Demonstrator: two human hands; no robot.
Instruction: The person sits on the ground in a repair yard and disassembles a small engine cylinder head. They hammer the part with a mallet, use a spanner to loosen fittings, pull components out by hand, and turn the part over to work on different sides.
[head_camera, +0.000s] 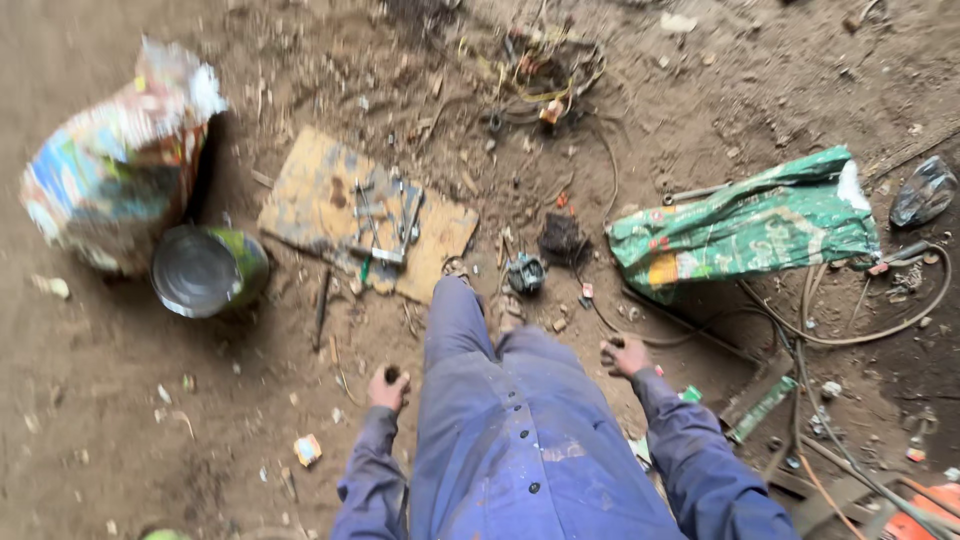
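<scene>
Person in blue coveralls (520, 440) stands over a dirt floor (100, 400). Left hand (388, 386) is curled round a small dark object, too small to ID. Right hand (626, 355) is part-curled w/ dark bits at the fingers; can't tell if it grips anything. Ahead: cardboard sheet (300, 205) carrying metal tools (388, 220), a tin can (205, 270) on its side, 2 printed sacks, left (115, 160) & right green (750, 225), plus a wire tangle (540, 75).

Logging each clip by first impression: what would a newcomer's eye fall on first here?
Probably the person's blue overalls filling the bottom centre, with the left hand and right hand low over the dirt ground. Then the crumpled green printed sack at right and the shiny round metal tin at left.
</scene>
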